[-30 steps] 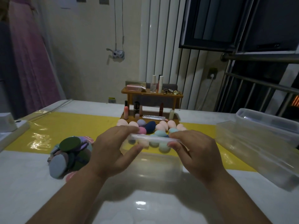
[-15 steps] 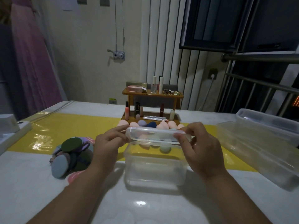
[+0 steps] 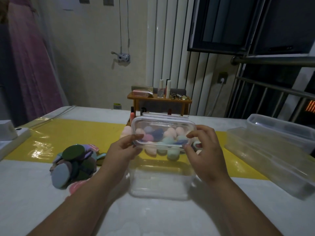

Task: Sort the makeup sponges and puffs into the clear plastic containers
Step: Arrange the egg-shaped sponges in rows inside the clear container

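Observation:
A clear plastic lid point(image 3: 163, 124) is lifted and tilted up above an empty clear container point(image 3: 162, 181) on the white table. My left hand point(image 3: 122, 150) pinches the lid's near left edge. My right hand point(image 3: 204, 150) holds its near right corner with curled fingers. Behind the container, seen partly through the lid, lies a group of egg-shaped makeup sponges point(image 3: 172, 153) in pink, peach, teal and dark blue. A heap of flat round puffs point(image 3: 73, 163) in green, blue, purple and pink sits to the left of my left forearm.
Two long clear containers point(image 3: 272, 150) lie at the right. A small wooden shelf point(image 3: 158, 99) with cosmetics stands at the table's far side. A yellow runner point(image 3: 68, 133) crosses the table. A white box point(image 3: 10, 133) sits at the left edge.
Both hands have lifted the lid off the clear container and tilted its far edge upward. The container now stands uncovered on the table.

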Tool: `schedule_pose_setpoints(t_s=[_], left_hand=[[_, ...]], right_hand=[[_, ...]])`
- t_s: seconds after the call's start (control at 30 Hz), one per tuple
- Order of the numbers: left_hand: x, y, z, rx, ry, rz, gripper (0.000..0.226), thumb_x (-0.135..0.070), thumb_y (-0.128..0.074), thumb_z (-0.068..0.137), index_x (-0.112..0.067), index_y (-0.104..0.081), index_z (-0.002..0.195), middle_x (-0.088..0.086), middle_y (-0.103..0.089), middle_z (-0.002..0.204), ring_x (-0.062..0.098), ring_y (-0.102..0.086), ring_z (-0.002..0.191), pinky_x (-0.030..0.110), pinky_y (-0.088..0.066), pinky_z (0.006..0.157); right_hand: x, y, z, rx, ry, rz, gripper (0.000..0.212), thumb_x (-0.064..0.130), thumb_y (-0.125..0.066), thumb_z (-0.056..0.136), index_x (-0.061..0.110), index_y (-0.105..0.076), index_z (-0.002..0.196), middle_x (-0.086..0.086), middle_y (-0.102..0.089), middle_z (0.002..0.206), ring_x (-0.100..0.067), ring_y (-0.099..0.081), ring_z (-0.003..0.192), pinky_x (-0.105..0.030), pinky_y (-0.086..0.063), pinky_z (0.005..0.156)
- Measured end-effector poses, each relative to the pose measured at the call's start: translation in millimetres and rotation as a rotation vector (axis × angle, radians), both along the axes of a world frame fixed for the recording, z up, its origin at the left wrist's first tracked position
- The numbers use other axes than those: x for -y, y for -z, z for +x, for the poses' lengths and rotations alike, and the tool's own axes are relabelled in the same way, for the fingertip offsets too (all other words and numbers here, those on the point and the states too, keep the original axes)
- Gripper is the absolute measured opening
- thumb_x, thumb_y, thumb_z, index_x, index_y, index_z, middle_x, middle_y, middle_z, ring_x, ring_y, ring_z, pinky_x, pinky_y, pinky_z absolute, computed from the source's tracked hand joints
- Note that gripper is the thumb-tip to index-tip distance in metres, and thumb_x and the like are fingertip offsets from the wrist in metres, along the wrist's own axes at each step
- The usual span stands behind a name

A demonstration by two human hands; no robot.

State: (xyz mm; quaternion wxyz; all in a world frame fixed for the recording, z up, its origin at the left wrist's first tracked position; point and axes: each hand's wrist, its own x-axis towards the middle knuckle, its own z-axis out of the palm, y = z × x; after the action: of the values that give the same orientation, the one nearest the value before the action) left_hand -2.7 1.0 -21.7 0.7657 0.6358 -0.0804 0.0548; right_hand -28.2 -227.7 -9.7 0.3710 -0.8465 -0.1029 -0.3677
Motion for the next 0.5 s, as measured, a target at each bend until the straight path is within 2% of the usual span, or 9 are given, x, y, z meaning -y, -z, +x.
schedule_pose_setpoints(t_s=[0.07, 0.1, 0.17, 0.23, 0.27, 0.3, 0.4, 0.5], left_hand=[[-0.4, 1.7, 2.4, 0.001, -0.019, 0.014, 0.047, 0.013, -0.057, 0.077, -0.022, -0.075, 0.103, 0.009, -0.072, 0.108, 0.042, -0.061, 0.111, 0.056, -0.043, 0.103], [-0.4, 1.9, 3.0, -0.009, -0.019, 0.015, 0.054, 0.020, -0.051, 0.080, -0.021, -0.072, 0.106, 0.008, -0.071, 0.109, 0.037, -0.064, 0.109, 0.050, -0.048, 0.098], [-0.1, 0.2, 2.2, -0.014, 0.008, 0.038, 0.054, 0.022, -0.047, 0.085, -0.020, -0.067, 0.112, 0.006, -0.068, 0.109, 0.026, -0.065, 0.103, 0.027, -0.056, 0.077], [-0.4, -0.4, 2.3, -0.011, 0.024, 0.065, 0.051, 0.019, -0.050, 0.088, -0.022, -0.066, 0.114, 0.005, -0.067, 0.108, 0.021, -0.064, 0.096, 0.015, -0.049, 0.058], [-0.7, -0.3, 2.8, -0.015, 0.025, 0.066, 0.051, 0.019, -0.049, 0.088, -0.022, -0.066, 0.113, 0.005, -0.067, 0.109, 0.021, -0.063, 0.095, 0.016, -0.048, 0.058], [-0.7, 0.2, 3.6, -0.023, 0.024, 0.060, 0.053, 0.020, -0.047, 0.087, -0.023, -0.065, 0.112, 0.005, -0.068, 0.111, 0.023, -0.063, 0.097, 0.020, -0.050, 0.064], [-1.0, 1.9, 5.6, -0.056, -0.002, 0.054, 0.061, 0.022, -0.039, 0.082, -0.025, -0.066, 0.110, 0.008, -0.066, 0.119, 0.034, -0.060, 0.109, 0.040, -0.045, 0.085], [-0.4, 1.4, 4.2, -0.114, -0.080, 0.031, 0.063, 0.015, -0.035, 0.082, -0.030, -0.072, 0.105, 0.008, -0.065, 0.121, 0.030, -0.060, 0.111, 0.040, -0.050, 0.086]], right_hand=[[-2.3, 2.9, 3.0, -0.098, -0.054, 0.068, 0.042, -0.002, -0.066, 0.081, 0.037, -0.056, 0.092, 0.011, -0.049, 0.112, -0.003, -0.058, 0.099, -0.024, -0.054, 0.077], [-3.6, 4.5, 4.3, -0.168, -0.088, 0.112, 0.047, -0.005, -0.062, 0.081, 0.040, -0.054, 0.092, 0.009, -0.051, 0.113, -0.003, -0.061, 0.098, -0.021, -0.053, 0.072], [-4.1, 8.8, 7.8, -0.280, -0.128, 0.185, 0.046, -0.004, -0.059, 0.083, 0.040, -0.053, 0.094, 0.006, -0.057, 0.117, -0.004, -0.066, 0.097, -0.019, -0.050, 0.067], [-2.2, 13.0, 11.1, -0.320, -0.124, 0.211, 0.041, 0.002, -0.063, 0.085, 0.040, -0.054, 0.097, 0.006, -0.061, 0.120, -0.002, -0.067, 0.093, -0.026, -0.053, 0.069], [-1.4, 14.3, 12.0, -0.333, -0.118, 0.222, 0.038, 0.006, -0.066, 0.086, 0.040, -0.055, 0.100, 0.007, -0.061, 0.120, -0.002, -0.067, 0.093, -0.031, -0.056, 0.073], [-0.8, 15.1, 12.5, -0.343, -0.116, 0.234, 0.038, 0.008, -0.067, 0.086, 0.039, -0.056, 0.104, 0.008, -0.062, 0.121, -0.003, -0.067, 0.093, -0.036, -0.058, 0.077], [-1.7, 14.9, 12.5, -0.374, -0.128, 0.277, 0.043, 0.011, -0.069, 0.085, 0.038, -0.057, 0.116, 0.010, -0.064, 0.120, -0.006, -0.068, 0.094, -0.040, -0.058, 0.083], [-1.1, 12.0, 12.2, -0.405, -0.133, 0.258, 0.048, 0.011, -0.070, 0.084, 0.047, -0.054, 0.111, 0.022, -0.063, 0.109, -0.007, -0.067, 0.091, -0.039, -0.058, 0.084]])
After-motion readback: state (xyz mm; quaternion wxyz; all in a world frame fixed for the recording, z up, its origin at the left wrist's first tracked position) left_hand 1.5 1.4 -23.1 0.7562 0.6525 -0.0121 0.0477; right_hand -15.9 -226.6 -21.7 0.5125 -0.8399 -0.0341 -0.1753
